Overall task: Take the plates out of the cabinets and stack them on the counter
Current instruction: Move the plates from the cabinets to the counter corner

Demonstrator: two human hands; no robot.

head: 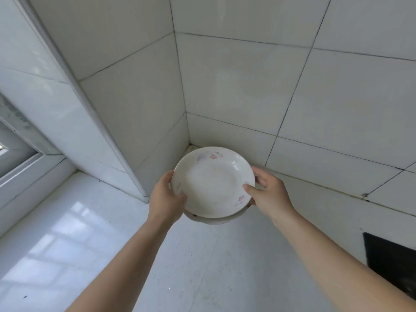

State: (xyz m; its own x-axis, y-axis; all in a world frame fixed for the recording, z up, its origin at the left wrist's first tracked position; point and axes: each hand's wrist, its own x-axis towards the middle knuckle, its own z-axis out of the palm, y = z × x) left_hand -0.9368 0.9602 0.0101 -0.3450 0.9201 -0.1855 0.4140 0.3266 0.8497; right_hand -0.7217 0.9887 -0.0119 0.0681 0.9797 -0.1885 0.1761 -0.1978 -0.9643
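Observation:
A white plate (213,181) with small pink flowers on its rim is held over the white counter (202,266), close to the tiled corner. My left hand (165,199) grips its left edge, thumb on the rim. My right hand (267,190) grips its right edge, thumb on top. Under it peeks the rim of another white plate (221,220); whether that one rests on the counter or is held too is unclear. No cabinet is in view.
White tiled walls (247,86) meet in a corner just behind the plates. A tiled pillar (101,109) juts out at the left, with a window sill (29,176) beyond it. A dark rectangular object (391,260) lies at the right edge of the counter.

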